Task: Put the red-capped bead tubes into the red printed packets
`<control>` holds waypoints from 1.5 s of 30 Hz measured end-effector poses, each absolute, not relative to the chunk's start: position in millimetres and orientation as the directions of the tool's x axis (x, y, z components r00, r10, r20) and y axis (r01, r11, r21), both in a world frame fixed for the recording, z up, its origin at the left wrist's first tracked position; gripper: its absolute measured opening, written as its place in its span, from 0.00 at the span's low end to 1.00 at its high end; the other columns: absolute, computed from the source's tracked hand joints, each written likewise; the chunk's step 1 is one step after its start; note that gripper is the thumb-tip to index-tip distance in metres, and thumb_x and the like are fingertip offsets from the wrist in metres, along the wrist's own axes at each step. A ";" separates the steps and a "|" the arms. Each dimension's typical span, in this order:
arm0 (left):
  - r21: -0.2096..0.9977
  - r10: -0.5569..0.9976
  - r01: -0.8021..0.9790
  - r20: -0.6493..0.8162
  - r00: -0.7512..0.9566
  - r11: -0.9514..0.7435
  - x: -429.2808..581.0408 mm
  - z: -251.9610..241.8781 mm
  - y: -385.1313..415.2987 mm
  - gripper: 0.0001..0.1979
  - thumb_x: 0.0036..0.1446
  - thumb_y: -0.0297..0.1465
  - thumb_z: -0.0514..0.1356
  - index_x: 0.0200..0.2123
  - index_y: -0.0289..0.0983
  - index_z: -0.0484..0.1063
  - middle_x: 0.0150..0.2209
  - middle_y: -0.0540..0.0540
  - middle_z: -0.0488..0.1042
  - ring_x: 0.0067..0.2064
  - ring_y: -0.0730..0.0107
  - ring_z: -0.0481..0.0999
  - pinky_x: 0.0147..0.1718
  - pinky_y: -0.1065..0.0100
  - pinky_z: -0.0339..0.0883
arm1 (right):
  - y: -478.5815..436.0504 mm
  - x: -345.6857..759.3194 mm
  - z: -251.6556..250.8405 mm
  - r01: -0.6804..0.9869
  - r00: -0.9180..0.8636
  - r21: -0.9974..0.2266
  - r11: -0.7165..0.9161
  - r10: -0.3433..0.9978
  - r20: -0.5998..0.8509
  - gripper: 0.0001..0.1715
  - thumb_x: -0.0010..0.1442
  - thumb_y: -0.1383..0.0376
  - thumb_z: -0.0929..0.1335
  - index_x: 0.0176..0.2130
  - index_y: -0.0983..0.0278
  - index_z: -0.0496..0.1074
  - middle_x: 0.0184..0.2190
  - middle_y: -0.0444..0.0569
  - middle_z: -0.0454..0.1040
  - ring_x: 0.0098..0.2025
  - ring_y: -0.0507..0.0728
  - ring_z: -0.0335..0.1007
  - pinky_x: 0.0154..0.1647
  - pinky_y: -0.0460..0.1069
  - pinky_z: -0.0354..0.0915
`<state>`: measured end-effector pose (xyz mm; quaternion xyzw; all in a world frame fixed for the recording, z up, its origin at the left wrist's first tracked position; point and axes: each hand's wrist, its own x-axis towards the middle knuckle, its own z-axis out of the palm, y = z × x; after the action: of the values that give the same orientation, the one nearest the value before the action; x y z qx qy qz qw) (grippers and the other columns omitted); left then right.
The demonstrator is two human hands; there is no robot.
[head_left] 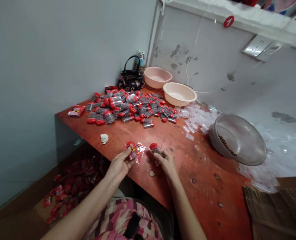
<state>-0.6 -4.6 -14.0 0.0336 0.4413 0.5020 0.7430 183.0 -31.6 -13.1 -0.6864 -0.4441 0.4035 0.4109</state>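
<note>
While the left hand [119, 164] pinches a red printed sachet [135, 150] at lower centre of the frame, the right hand [166, 161] grips a red-capped vial [154, 148] just beside it, above the red table [187, 166].

Glossy metal bowl [237, 139], matt plastic basins [179, 94], worn wood table [202, 186].

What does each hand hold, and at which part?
The left hand pinches a red printed packet at its left end. The right hand grips a red-capped vial by its dark body.
</note>
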 end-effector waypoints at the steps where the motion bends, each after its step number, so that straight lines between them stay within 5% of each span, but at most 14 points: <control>1: 0.469 0.774 -0.741 -0.624 0.106 0.480 1.1 -13.8 -3.5 0.01 0.48 0.24 0.60 0.27 0.32 0.71 0.22 0.48 0.73 0.23 0.74 0.73 0.26 0.69 0.73 | -39.2 176.9 -11.0 0.122 0.233 -0.960 -0.251 0.948 -0.218 0.12 0.50 0.57 0.66 0.27 0.64 0.65 0.18 0.41 0.67 0.18 0.51 0.63 0.20 0.45 0.59; 5: 0.413 0.786 -0.807 -0.610 0.099 0.422 8.7 -12.6 -0.9 0.02 0.49 0.23 0.59 0.28 0.33 0.71 0.25 0.48 0.74 0.26 0.73 0.74 0.28 0.67 0.73 | -72.4 143.9 -1.5 -0.158 0.163 -0.964 -0.216 0.957 -0.242 0.12 0.52 0.58 0.66 0.33 0.64 0.65 0.22 0.43 0.70 0.19 0.50 0.66 0.18 0.43 0.62; 14: 0.418 0.836 -0.805 -0.524 0.164 0.420 21.3 0.6 -8.5 0.02 0.47 0.25 0.61 0.25 0.32 0.70 0.23 0.48 0.74 0.24 0.74 0.73 0.26 0.72 0.70 | -80.0 113.4 -7.4 -0.025 0.287 -0.991 -0.131 0.949 -0.133 0.12 0.53 0.58 0.66 0.35 0.63 0.65 0.24 0.43 0.71 0.22 0.51 0.68 0.22 0.45 0.66; 21: 0.566 0.886 -0.691 -0.381 0.265 0.450 17.9 4.2 -10.2 0.08 0.46 0.31 0.62 0.26 0.32 0.68 0.24 0.47 0.74 0.23 0.74 0.72 0.22 0.73 0.66 | -75.6 117.7 -15.0 -0.197 0.179 -0.967 -0.161 0.964 -0.197 0.12 0.53 0.58 0.66 0.34 0.63 0.62 0.22 0.42 0.71 0.18 0.49 0.66 0.18 0.43 0.63; 29: 0.691 0.856 -0.510 -0.363 0.369 0.513 13.6 -0.4 -9.5 0.08 0.45 0.30 0.63 0.27 0.30 0.70 0.23 0.47 0.72 0.25 0.73 0.72 0.25 0.73 0.65 | -74.8 115.3 -17.5 -0.042 0.276 -0.993 -0.109 0.954 -0.116 0.11 0.53 0.59 0.66 0.35 0.63 0.63 0.20 0.40 0.68 0.17 0.48 0.64 0.18 0.43 0.63; 35: 0.753 0.817 -0.399 -0.310 0.487 0.523 7.7 1.8 -6.5 0.10 0.45 0.32 0.61 0.27 0.28 0.72 0.22 0.44 0.73 0.18 0.73 0.67 0.15 0.72 0.59 | -71.9 120.4 -19.8 -0.333 0.030 -0.921 -0.201 0.974 -0.223 0.12 0.54 0.58 0.65 0.33 0.63 0.60 0.22 0.43 0.72 0.13 0.47 0.61 0.12 0.41 0.56; 41: 0.752 0.845 -0.426 -0.325 0.424 0.503 10.5 3.1 -6.4 0.08 0.43 0.29 0.63 0.27 0.30 0.72 0.23 0.46 0.73 0.22 0.74 0.70 0.22 0.73 0.63 | -71.5 117.3 -18.3 -0.098 0.282 -0.992 -0.080 0.954 -0.105 0.10 0.53 0.61 0.67 0.33 0.64 0.63 0.18 0.39 0.68 0.16 0.46 0.63 0.17 0.40 0.60; 45: 0.749 0.810 -0.390 -0.324 0.490 0.535 9.7 4.4 -7.8 0.10 0.46 0.32 0.61 0.23 0.29 0.71 0.17 0.47 0.70 0.15 0.76 0.65 0.15 0.73 0.58 | -68.7 114.6 -19.1 -0.314 0.131 -0.941 -0.127 0.976 -0.175 0.12 0.54 0.59 0.65 0.31 0.63 0.60 0.19 0.40 0.70 0.12 0.46 0.60 0.11 0.40 0.55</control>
<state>9.7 -7.8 4.4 0.3069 0.3421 0.3717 0.8066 114.6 -68.7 -19.1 -0.4918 -0.3366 0.5669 0.5687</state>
